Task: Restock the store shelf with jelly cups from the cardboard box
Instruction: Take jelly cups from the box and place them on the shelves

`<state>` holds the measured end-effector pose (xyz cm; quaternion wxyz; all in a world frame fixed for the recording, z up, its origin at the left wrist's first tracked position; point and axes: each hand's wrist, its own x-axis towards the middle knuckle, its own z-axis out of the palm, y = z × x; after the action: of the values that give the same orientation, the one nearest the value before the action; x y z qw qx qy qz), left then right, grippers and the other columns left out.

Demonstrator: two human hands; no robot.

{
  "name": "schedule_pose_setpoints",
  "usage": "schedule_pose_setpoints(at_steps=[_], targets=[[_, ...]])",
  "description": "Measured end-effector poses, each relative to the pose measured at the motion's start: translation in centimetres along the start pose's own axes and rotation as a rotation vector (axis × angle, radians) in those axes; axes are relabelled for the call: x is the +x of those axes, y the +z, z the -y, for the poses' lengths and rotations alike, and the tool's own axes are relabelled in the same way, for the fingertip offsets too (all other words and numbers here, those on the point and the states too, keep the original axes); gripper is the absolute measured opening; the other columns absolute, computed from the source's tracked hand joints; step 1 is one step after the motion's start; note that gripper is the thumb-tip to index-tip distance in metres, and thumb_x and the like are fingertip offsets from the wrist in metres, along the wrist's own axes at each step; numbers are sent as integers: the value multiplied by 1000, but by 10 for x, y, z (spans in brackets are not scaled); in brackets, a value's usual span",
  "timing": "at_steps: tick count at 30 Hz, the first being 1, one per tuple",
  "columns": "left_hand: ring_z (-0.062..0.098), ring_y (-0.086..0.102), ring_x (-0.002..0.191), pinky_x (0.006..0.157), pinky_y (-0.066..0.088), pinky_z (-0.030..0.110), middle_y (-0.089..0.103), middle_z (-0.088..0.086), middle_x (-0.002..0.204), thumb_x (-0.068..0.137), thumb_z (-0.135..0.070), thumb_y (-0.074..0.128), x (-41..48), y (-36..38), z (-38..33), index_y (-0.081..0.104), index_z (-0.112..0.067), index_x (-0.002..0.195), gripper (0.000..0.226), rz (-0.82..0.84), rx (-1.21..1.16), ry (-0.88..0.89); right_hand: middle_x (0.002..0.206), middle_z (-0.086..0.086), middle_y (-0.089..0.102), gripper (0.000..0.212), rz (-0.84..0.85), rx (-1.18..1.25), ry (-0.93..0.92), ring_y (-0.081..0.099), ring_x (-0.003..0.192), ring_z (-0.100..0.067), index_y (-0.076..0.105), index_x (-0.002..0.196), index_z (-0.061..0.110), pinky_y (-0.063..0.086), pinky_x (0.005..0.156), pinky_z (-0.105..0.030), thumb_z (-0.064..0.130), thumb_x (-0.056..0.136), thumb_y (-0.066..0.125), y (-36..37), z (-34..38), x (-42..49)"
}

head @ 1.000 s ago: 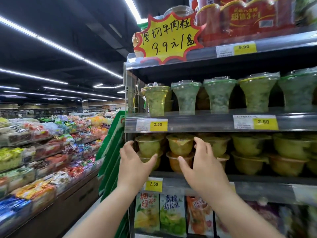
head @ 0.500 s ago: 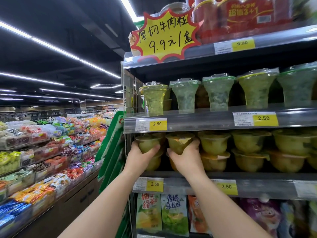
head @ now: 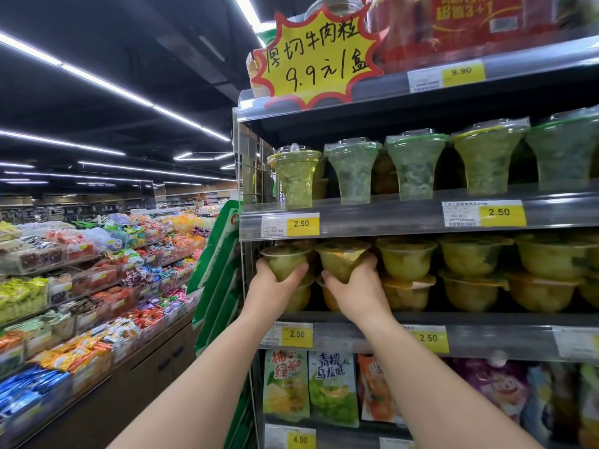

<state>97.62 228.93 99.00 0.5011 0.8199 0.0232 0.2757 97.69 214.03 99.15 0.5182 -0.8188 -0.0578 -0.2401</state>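
Observation:
Yellow-green jelly cups stand two high along the middle shelf [head: 486, 322]. At its left end my left hand [head: 272, 288] grips the top jelly cup of the corner stack [head: 285, 259] from below. Beside it my right hand [head: 353, 291] grips the second top jelly cup [head: 342, 257], whose lid is tipped toward me. Lower cups of both stacks are mostly hidden behind my hands. More stacked cups [head: 406, 264] run to the right. No cardboard box is in view.
Tall flared jelly cups [head: 353, 171] line the shelf above. Above them are a yellow starburst price sign [head: 317, 56] and red packs. Pouch drinks [head: 334, 388] hang below. A candy display [head: 81, 286] fills the left side of the aisle.
Both hands went from reaching open toward the shelf front to closing round the two top cups at the left end; the camera moved closer and tilted up.

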Motion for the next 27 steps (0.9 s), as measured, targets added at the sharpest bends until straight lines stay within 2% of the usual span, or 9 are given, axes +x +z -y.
schedule_pose_setpoints(at_steps=[6,9,12,15,17,18,21,24,27], targets=[[21,56,111,91,45,31,58,2,120,77,-50,69,-1,3,-4,46,-14,126,65,-20,-21,1,132,-14,47,74,34,44,22,51,117,-32,28,132,5,44,89,-34,40,81,68,-3,-1,-1],[23,57,111,97,48,42,58,6,120,68,-52,72,-4,3,-6,55,-16,119,65,-44,-17,9,138,-12,45,83,48,87,9,47,124,-30,23,140,7,41,94,-33,40,80,69,-7,-3,-2],[28,43,126,106,39,42,37,12,139,75,-40,73,-14,7,-13,39,-10,137,78,-84,5,-50,146,-9,38,90,66,66,-42,40,132,-26,13,147,10,38,101,-33,43,82,67,-16,-7,-11],[32,21,137,111,23,42,13,12,147,79,-32,71,-39,18,-22,14,-10,146,91,-199,67,-72,152,-2,29,84,64,3,-147,33,137,-20,11,149,14,33,107,-32,44,87,59,-36,-16,-28],[30,18,132,109,22,43,14,9,142,78,-30,71,-61,30,-28,18,-16,140,83,-296,128,6,144,4,37,68,2,-41,-230,49,121,-13,24,144,19,42,98,-29,44,89,55,-56,-27,-40],[27,21,128,108,23,43,18,8,137,78,-30,71,-72,37,-30,22,-19,133,75,-333,156,70,135,8,43,57,-46,-60,-266,57,105,-8,33,138,22,46,86,-23,43,90,55,-68,-34,-44],[18,40,109,95,38,36,38,-3,116,79,-34,69,-94,60,-38,33,-28,110,48,-263,124,214,115,11,44,35,-184,-152,-285,57,73,-2,46,119,25,40,63,-14,40,89,57,-106,-56,-48],[7,54,91,69,43,15,53,-11,99,81,-37,69,-103,85,-53,43,-30,102,35,-81,35,227,127,-2,36,50,-290,-284,-197,56,98,-19,42,126,17,44,77,-27,39,86,61,-140,-78,-39],[8,53,112,84,45,19,51,-14,121,78,-44,70,-100,112,-65,42,-27,126,58,-13,72,228,138,-11,31,71,-279,-388,-109,37,126,-29,31,139,11,37,100,-35,41,83,65,-159,-92,-25]])
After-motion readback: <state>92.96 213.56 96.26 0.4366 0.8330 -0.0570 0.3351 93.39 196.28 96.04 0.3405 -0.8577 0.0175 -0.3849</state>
